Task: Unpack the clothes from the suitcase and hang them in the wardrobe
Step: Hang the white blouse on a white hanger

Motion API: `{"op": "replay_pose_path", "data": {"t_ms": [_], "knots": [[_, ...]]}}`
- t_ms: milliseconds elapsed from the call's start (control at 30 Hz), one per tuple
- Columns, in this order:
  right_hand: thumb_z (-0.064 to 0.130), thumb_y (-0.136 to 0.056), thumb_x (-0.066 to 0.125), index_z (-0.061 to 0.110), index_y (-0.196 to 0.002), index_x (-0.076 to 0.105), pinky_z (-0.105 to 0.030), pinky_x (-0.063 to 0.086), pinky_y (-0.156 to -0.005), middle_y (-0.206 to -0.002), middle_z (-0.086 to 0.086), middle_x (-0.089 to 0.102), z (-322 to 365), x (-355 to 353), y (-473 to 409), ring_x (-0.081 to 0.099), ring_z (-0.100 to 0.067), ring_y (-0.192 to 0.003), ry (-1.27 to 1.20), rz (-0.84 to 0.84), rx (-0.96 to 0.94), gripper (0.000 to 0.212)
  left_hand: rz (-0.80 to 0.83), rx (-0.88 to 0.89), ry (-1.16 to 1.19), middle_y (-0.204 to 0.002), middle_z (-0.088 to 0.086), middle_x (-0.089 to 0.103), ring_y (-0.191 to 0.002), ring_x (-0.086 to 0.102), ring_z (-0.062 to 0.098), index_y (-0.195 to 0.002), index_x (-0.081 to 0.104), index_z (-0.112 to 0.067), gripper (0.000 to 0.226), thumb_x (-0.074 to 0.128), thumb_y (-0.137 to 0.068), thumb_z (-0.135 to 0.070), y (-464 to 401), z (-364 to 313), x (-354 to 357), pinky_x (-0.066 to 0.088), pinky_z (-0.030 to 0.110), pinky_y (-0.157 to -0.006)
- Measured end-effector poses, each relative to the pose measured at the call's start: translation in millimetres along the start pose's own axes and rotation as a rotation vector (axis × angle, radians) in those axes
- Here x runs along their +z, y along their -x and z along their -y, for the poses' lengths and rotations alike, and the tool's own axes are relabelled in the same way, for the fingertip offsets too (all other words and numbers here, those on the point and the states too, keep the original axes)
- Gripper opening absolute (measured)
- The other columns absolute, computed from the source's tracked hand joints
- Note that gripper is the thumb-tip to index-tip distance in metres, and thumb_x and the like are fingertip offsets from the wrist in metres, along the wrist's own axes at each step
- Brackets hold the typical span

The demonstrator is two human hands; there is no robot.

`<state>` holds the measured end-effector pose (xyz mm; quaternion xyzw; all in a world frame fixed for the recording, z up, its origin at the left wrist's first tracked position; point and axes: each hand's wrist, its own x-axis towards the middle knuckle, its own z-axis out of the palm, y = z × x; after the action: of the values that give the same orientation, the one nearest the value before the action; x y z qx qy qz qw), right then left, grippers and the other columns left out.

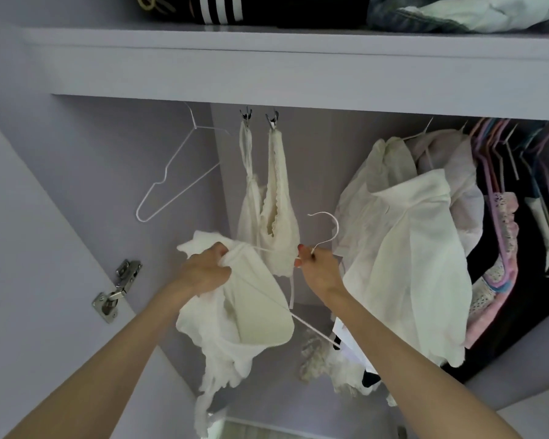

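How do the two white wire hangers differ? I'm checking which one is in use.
The hanger on the rail hangs bare and untouched; the held hanger is off the rail, pinched near its hook by the right hand, with a white garment going onto it, gripped by the left hand. Both are thin white wire.

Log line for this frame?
left hand grips white garment | right hand pinches wire hanger neck | not hung

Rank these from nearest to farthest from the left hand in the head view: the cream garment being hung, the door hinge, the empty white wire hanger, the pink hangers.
1. Cream garment: gripped by the left hand.
2. Door hinge: lower left, on the door.
3. Empty white wire hanger: above, left of the hand.
4. Pink hangers: far right.
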<state>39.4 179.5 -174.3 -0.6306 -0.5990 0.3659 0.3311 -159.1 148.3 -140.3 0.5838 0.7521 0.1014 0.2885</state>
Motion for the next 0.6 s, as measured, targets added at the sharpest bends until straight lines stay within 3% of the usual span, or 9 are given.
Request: {"op": "replay_pose_path", "data": {"t_ms": [100, 133, 233, 333, 400, 467, 533, 600], "knots": [[0.023, -0.100, 0.037, 0.006, -0.079, 0.061, -0.021, 0.031, -0.067, -0.069, 0.009, 0.056, 8.8, -4.2, 1.8, 0.049, -0.010, -0.063, -0.011, -0.018, -0.077, 0.036, 0.185, 0.063, -0.015, -0.097, -0.002, 0.059, -0.082, 0.065, 0.020, -0.112, 0.045, -0.036, 0.020, 0.045, -0.092, -0.043, 9.6, 2.4, -9.2, 0.056, 0.030, -0.071], [0.023, -0.100, 0.038, 0.006, -0.078, 0.061, -0.021, 0.032, -0.068, -0.065, 0.012, 0.054, 10.6, -5.2, 2.0, 0.048, -0.008, -0.061, -0.014, -0.022, -0.107, 0.037, 0.126, 0.138, -0.082, -0.098, -0.005, 0.058, -0.086, 0.063, 0.018, -0.109, 0.051, -0.036, 0.022, 0.044, -0.092, -0.048, 7.6, 3.0, -9.3, 0.054, 0.030, -0.074], [0.024, -0.100, 0.039, 0.006, -0.076, 0.062, -0.023, 0.036, -0.070, -0.067, 0.009, 0.057, 14.3, -9.0, 2.9, 0.049, -0.008, -0.063, -0.029, -0.010, -0.163, 0.037, -0.312, 0.445, -0.356, -0.118, -0.003, 0.047, -0.114, 0.046, 0.020, -0.120, 0.053, -0.029, 0.030, 0.048, -0.092, -0.040, -1.6, 3.6, -9.3, 0.039, 0.032, -0.091], [0.022, -0.099, 0.041, 0.008, -0.069, 0.060, -0.010, 0.037, -0.061, -0.071, 0.006, 0.059, 17.7, -14.7, 1.4, 0.051, -0.011, -0.066, -0.135, -0.029, -0.167, 0.039, -0.360, 0.574, -0.557, -0.134, 0.001, 0.042, -0.127, 0.036, 0.024, -0.138, 0.038, -0.026, 0.046, 0.049, -0.093, -0.035, -9.3, -1.3, -10.1, 0.020, 0.037, -0.109], [0.021, -0.099, 0.042, 0.013, -0.060, 0.057, -0.008, 0.035, -0.060, -0.065, 0.011, 0.056, 20.7, -19.7, 1.1, 0.048, -0.007, -0.060, -0.150, -0.050, -0.191, 0.042, -0.407, 0.615, -0.552, -0.121, 0.000, 0.058, -0.114, 0.050, 0.024, -0.129, 0.047, -0.023, 0.032, 0.042, -0.097, -0.028, -12.3, -7.6, -9.8, 0.026, 0.035, -0.103], [0.023, -0.098, 0.045, 0.016, -0.059, 0.055, -0.019, 0.040, -0.067, -0.063, 0.009, 0.056, 24.1, -23.8, 1.0, 0.051, -0.008, -0.060, -0.150, -0.076, -0.219, 0.041, -0.483, 0.646, -0.533, -0.103, 0.002, 0.067, -0.095, 0.058, 0.026, -0.115, 0.055, -0.020, 0.024, 0.039, -0.098, -0.019, -15.0, -15.6, -11.7, 0.034, 0.033, -0.086], [0.025, -0.095, 0.051, 0.009, -0.083, 0.062, -0.026, 0.046, -0.080, -0.081, 0.003, 0.060, 23.4, -24.7, -0.3, 0.059, -0.012, -0.078, -0.173, -0.138, -0.271, 0.023, -0.500, 0.600, -0.526, -0.096, 0.004, 0.068, -0.089, 0.059, 0.027, -0.112, 0.055, -0.018, 0.023, 0.038, -0.097, -0.012, -15.7, -20.6, -11.2, 0.035, 0.033, -0.081], [0.026, -0.092, 0.056, 0.004, -0.103, 0.062, -0.024, 0.046, -0.087, -0.101, 0.000, 0.056, 17.1, -24.4, -1.0, 0.055, -0.010, -0.095, -0.099, -0.324, -0.423, 0.025, -0.498, 0.535, -0.512, -0.093, 0.004, 0.067, -0.088, 0.060, 0.028, -0.110, 0.054, -0.017, 0.023, 0.038, -0.095, -0.010, -18.2, -19.2, -8.8, 0.035, 0.032, -0.081]]}}
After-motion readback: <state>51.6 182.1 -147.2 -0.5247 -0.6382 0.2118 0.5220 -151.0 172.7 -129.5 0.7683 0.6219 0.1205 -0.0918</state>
